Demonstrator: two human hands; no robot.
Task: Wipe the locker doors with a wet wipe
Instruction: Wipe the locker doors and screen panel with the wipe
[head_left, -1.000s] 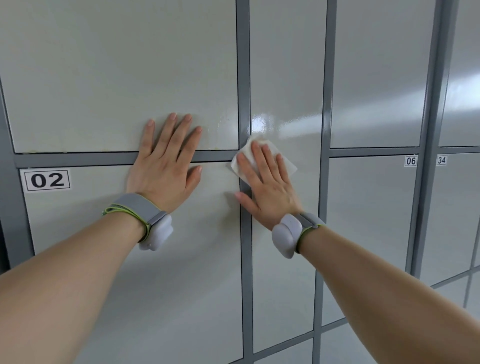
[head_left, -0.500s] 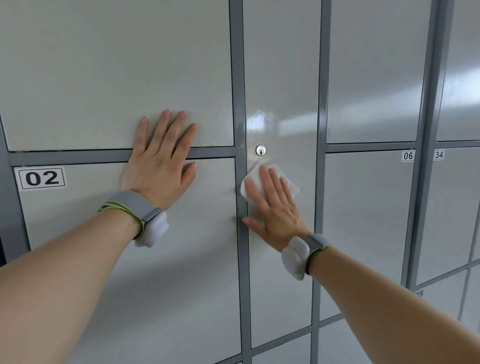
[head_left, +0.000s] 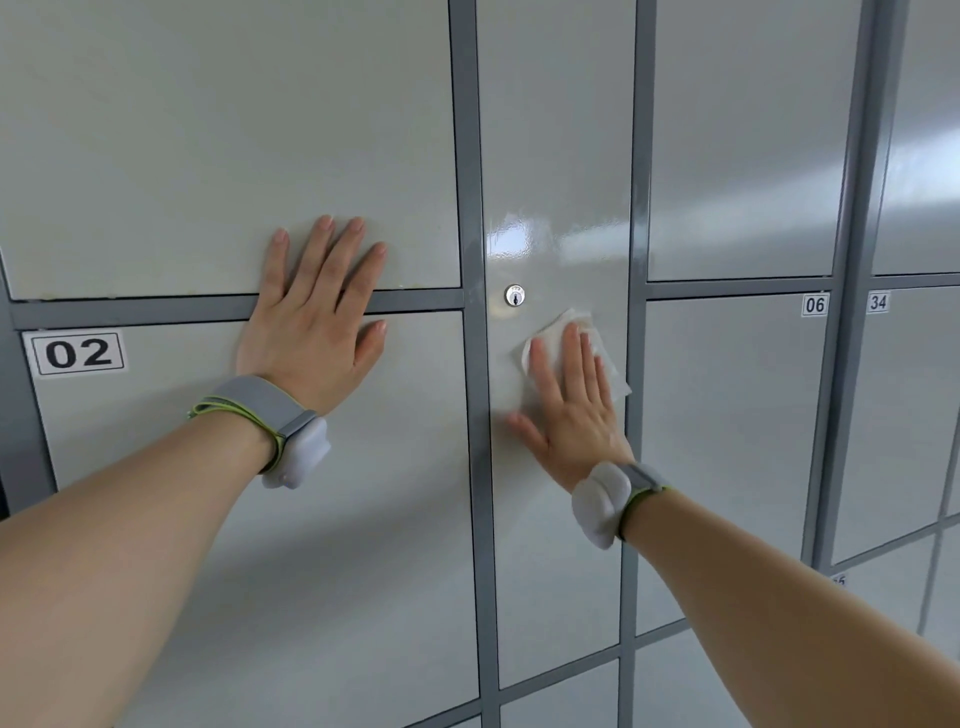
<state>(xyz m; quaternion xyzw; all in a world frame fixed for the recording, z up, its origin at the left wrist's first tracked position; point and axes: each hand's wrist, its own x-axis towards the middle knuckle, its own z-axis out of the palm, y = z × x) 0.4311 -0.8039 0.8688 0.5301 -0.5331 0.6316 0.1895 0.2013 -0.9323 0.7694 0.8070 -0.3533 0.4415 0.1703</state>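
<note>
two hands lie flat on the lockers. the left hand (head_left: 311, 322) is open, fingers straight and a little spread, laid across one grey horizontal frame bar (head_left: 130, 312). its fingertips are on the upper door (head_left: 208, 130) and its heel is on the lower door (head_left: 260, 571).

the right hand (head_left: 571, 410) is also flat, fingers straight and close together. it presses one white wet wipe (head_left: 610, 371) against the tall narrow door (head_left: 556, 156). the wipe shows past the fingers from eleven to two o'clock, and its right corner is near the door's edge at three o'clock.

one round keyhole lock (head_left: 514, 295) sits on that same door, at eleven o'clock from the wipe, near but apart. a glossy patch shines at twelve o'clock above the lock.

three number labels read clearly: the 02 label (head_left: 78, 353) at nine o'clock of the left hand, and the 06 label (head_left: 814, 305) and 34 label (head_left: 878, 302) at two o'clock of the right. there are two wristbands, one on the left wrist (head_left: 265, 410) and one on the right (head_left: 613, 499), each grey with a white pod.
</note>
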